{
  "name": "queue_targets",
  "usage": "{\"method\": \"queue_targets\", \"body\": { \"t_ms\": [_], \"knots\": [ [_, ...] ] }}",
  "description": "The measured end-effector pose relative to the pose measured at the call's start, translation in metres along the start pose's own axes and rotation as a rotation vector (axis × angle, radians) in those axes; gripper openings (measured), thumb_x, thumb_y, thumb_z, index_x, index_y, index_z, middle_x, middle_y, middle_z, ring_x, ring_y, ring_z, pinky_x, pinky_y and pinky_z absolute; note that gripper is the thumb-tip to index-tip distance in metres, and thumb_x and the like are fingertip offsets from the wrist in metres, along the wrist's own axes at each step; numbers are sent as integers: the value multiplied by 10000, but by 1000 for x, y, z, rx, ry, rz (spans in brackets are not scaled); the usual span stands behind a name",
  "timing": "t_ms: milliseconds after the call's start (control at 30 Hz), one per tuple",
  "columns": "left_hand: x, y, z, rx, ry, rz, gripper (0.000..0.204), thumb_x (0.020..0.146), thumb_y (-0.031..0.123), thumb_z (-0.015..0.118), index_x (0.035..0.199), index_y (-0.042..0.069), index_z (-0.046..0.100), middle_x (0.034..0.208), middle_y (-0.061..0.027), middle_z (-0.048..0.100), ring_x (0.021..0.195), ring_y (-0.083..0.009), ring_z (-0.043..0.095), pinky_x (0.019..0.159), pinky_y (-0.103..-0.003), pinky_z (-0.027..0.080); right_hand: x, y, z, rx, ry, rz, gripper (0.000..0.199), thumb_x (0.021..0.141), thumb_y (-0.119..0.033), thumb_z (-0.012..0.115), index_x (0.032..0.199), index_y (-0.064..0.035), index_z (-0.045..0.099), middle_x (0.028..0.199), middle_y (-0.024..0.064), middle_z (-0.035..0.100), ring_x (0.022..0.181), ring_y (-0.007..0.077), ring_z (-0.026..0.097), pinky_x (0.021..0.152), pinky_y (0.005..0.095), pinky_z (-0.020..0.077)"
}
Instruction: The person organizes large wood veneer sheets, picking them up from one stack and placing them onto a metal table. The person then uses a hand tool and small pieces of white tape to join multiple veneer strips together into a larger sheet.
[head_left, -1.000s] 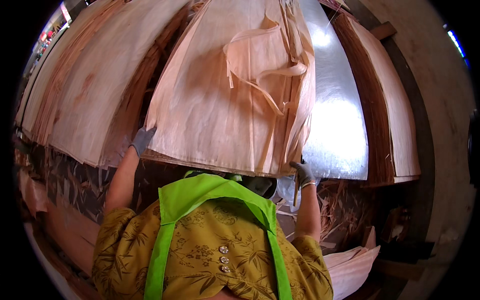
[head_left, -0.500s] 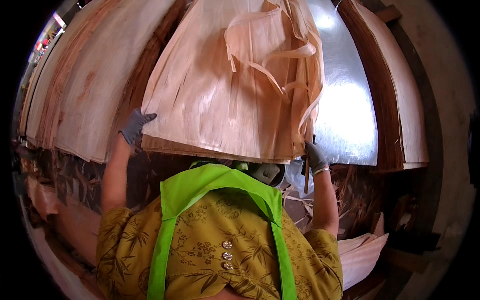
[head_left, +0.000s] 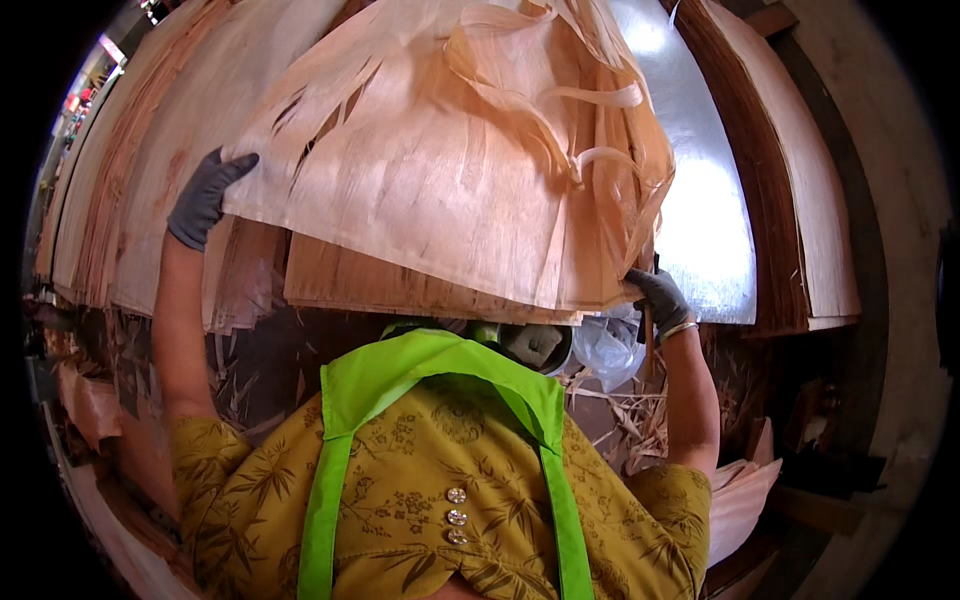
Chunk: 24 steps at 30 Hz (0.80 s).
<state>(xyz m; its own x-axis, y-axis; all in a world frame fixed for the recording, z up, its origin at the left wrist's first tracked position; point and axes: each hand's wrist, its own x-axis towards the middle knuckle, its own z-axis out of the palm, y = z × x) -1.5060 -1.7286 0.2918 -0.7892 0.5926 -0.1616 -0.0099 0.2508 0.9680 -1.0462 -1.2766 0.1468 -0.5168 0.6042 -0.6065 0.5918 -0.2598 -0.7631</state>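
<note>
Two gloved hands, left hand [head_left: 205, 197] and right hand [head_left: 658, 297], each clamped on opposite edges of a veneer sheet [head_left: 440, 170], spread wide apart, likely to keep it from sagging

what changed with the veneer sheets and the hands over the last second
The stack of thin wood veneer sheets has been lifted higher and tipped up, its near edge rising. The gloved left hand moved up and outward along the left edge; the right hand rose slightly. Both hands kept their grip. The shiny metal sheet and the veneer piles behind stayed put.
</note>
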Motion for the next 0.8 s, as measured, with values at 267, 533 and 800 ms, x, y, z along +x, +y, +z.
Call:
{"method": "queue_targets", "body": {
  "t_ms": [267,533,800],
  "knots": [
    [17,-23,-105,402,6,156,336,874,204,590,1110,-34,594,1052,-75,638,938,-134,599,856,-274,466,-3,-7,45,-123,200,-266,212,731,-258,652,790,-54,642,651,22,585,519,105,508,453,267,395],
    [-24,-149,-41,321,128,-146,475,771,364,727,1006,-38,632,870,-68,670,738,-138,587,671,-299,476,5,62,65,-782,603,-289,367,810,-350,557,851,12,603,811,288,608,815,460,588,644,493,467],
    [-14,-277,18,10,215,-331,367,749,154,752,1058,-1,629,856,-52,656,718,-113,580,630,-276,477,53,71,42,-824,723,-261,244,766,-268,639,843,-41,595,798,216,642,773,409,619,653,479,481]
  ]
}}
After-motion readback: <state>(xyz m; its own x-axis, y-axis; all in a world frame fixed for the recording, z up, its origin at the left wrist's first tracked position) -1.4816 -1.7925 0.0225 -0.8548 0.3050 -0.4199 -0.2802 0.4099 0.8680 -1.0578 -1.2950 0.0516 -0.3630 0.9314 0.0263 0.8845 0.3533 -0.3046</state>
